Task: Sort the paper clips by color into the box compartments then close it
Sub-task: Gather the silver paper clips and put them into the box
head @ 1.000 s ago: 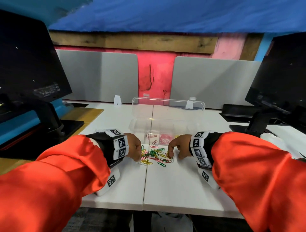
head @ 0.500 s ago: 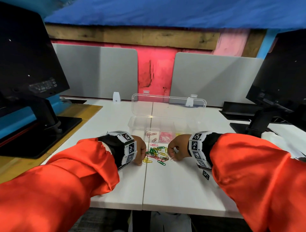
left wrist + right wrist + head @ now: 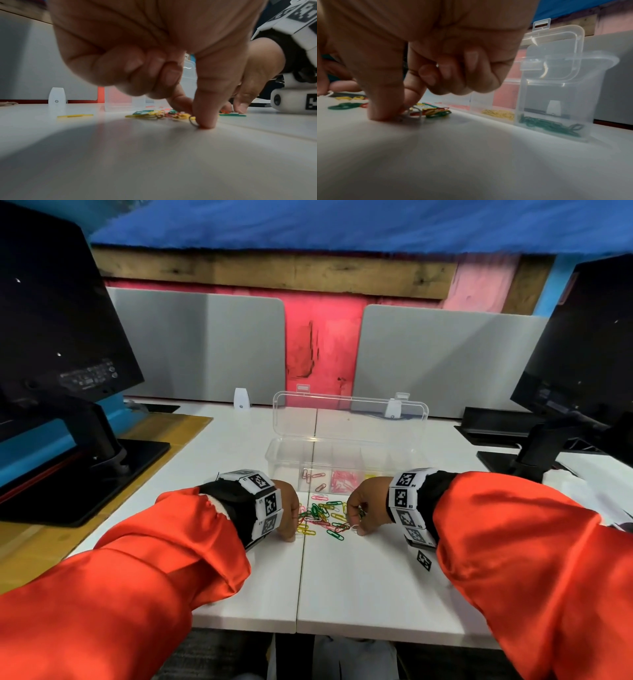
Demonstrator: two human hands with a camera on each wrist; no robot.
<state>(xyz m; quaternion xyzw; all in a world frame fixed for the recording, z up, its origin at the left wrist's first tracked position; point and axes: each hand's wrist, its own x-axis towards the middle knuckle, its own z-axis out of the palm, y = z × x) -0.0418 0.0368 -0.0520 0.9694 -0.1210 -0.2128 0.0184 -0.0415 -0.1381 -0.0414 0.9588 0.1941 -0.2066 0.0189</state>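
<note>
A heap of loose paper clips (image 3: 322,517), green, yellow, pink and red, lies on the white table between my hands. Behind it stands the clear box (image 3: 274,453) with its lid (image 3: 349,416) upright. Its compartments hold pink clips (image 3: 342,481), yellow clips (image 3: 498,113) and green clips (image 3: 551,125). At the heap's left edge my left hand (image 3: 293,529) has its thumb (image 3: 204,121) pressed down beside a dark clip (image 3: 193,122); the index finger reaches down behind it and the other fingers are curled. My right hand (image 3: 356,525) pinches a white clip (image 3: 415,113) between thumb and index at the heap's right edge.
Black monitors on stands flank the table at left (image 3: 51,320) and right (image 3: 589,354). Grey divider panels (image 3: 191,347) close the back. A small white bracket (image 3: 241,398) stands behind the box. One yellow clip (image 3: 75,115) lies apart, left of the heap.
Both hands stay at the heap. The left hand has slid slightly right toward the clips, and the right fingertips have closed on the white clip.
</note>
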